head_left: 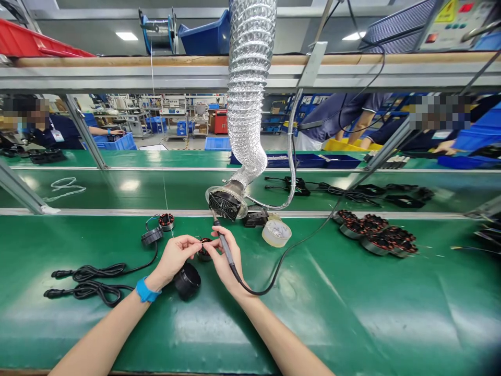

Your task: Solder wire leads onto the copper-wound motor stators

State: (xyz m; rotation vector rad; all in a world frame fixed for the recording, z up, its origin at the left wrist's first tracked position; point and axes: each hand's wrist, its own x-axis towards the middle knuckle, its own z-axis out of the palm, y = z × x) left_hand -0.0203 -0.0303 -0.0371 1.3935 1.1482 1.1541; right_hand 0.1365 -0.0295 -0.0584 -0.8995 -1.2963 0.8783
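Note:
My right hand point(226, 257) is closed, with a soldering iron point(225, 245) held across its fingers, tip pointing up toward the fume fan. Its thumb and forefinger also meet the fingertips of my left hand point(178, 256), which is pinched shut. What lies between those fingertips is too small to make out. Right by them sits a copper-wound motor stator point(204, 253), partly hidden by the fingers. Below my left hand stands a black round housing point(188, 281) with a cable. A second stator point(166, 222) and a dark round cap point(152, 236) lie farther left.
A silver exhaust duct point(250, 89) hangs down to a fan point(226, 202) just beyond my hands. Behind it is a tub point(276, 232). Several stators point(378, 233) are grouped at right; black cables point(97, 271) lie coiled at left. The iron's cord loops rightward. Co-workers are across the bench.

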